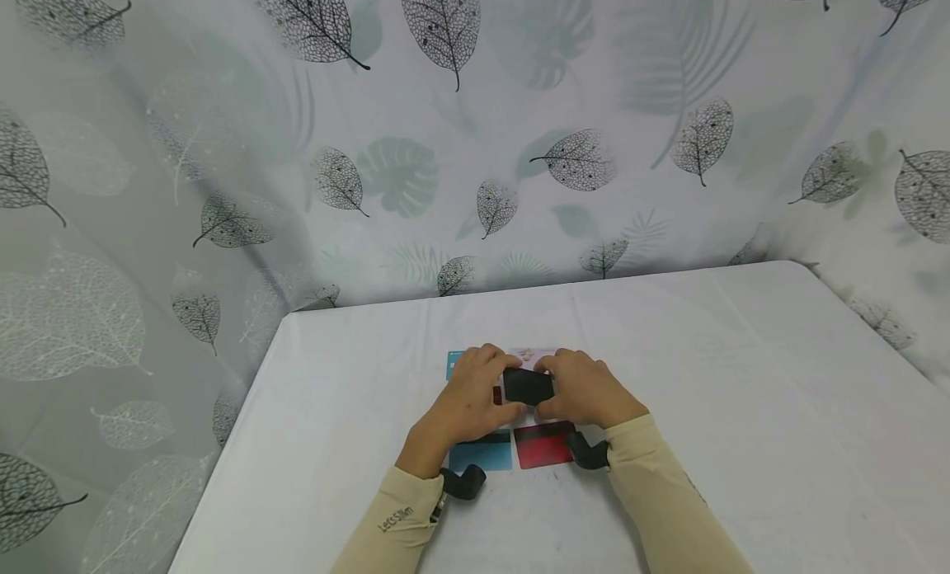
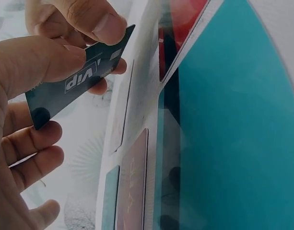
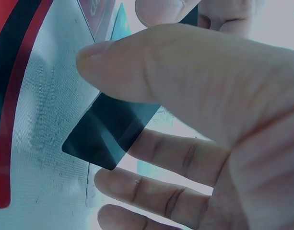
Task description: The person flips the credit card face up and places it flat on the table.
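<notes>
Head view evenly lit, soft faint shadows; left wrist dim; right wrist bluish, white blown out behind hands [image 3: 185,86].

I see the held card [image 1: 528,387] raised over the table [image 1: 356,392], with the left hand [image 1: 471,401] at its left end and the right hand [image 1: 590,388] at its right. On the table before it lie the front-left card [image 1: 481,456] and, just beside it, the front-right card [image 1: 547,449]. Beyond, I make out the back-left card [image 1: 453,364], partly behind the left hand, and the back-right card [image 1: 529,355]. The cloth [image 1: 519,112] hangs behind the table.
</notes>
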`<state>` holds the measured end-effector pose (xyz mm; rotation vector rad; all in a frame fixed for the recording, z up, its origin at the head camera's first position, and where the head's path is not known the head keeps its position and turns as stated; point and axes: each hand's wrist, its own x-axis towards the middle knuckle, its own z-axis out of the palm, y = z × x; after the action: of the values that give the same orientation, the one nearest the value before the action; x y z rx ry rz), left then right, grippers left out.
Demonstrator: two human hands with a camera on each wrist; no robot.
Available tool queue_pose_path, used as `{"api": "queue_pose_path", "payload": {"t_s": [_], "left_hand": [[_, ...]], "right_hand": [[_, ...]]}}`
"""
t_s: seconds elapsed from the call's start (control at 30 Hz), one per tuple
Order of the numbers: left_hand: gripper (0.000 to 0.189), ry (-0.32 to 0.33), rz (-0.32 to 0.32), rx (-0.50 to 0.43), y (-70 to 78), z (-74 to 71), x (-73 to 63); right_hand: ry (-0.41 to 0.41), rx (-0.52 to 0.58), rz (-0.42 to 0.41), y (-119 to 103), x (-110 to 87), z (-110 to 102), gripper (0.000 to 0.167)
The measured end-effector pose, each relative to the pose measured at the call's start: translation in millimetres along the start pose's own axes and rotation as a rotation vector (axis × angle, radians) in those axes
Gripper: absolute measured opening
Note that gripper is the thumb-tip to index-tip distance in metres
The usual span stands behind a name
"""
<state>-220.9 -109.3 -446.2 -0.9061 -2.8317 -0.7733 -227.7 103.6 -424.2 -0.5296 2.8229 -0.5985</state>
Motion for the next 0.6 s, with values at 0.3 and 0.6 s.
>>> {"api": "queue_pose_path", "payload": {"t_s": [0.3, 0.6], "left_hand": [[0.064, 0.038, 0.03, -0.046, 0.8, -1.8, -0.3], [0.063, 0.068, 0.043, -0.061, 0.9, -1.7, -0.6]], "right_hand": [[0.009, 0.035, -0.005, -0.6, -1.1, -1.5, 0.055], [0.017, 0.061, -0.031, 0.5, 0.3, -0.4, 0.051]]}}
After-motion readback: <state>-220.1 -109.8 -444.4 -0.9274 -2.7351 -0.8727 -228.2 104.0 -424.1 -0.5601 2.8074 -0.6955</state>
